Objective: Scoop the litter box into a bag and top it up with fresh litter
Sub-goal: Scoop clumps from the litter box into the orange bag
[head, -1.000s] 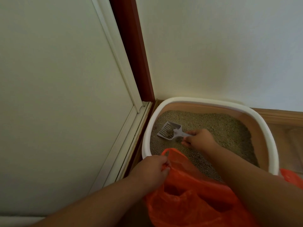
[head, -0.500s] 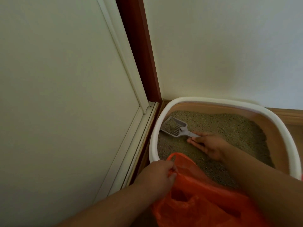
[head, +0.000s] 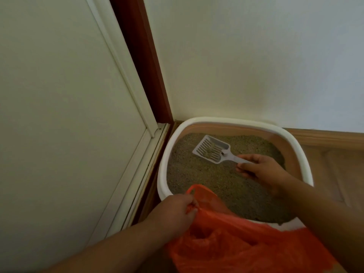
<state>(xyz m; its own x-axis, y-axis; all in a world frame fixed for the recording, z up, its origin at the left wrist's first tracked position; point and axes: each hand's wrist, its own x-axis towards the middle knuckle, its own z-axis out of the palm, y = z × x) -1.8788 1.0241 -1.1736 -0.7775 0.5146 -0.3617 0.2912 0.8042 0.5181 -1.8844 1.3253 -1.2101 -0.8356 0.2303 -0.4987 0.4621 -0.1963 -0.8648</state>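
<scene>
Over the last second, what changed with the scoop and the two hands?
The right hand lifted the slotted scoop up out of the litter, and it now holds a little litter above the surface, nearer the back of the litter box. Its grip on the handle stayed. The left hand kept holding the orange bag at its handle.

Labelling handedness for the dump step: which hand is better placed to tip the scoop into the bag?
Right. The right hand already grips the scoop by its handle, and a little litter sits in the slotted head above the litter box. The left hand is busy holding the orange bag at its handle.
</scene>
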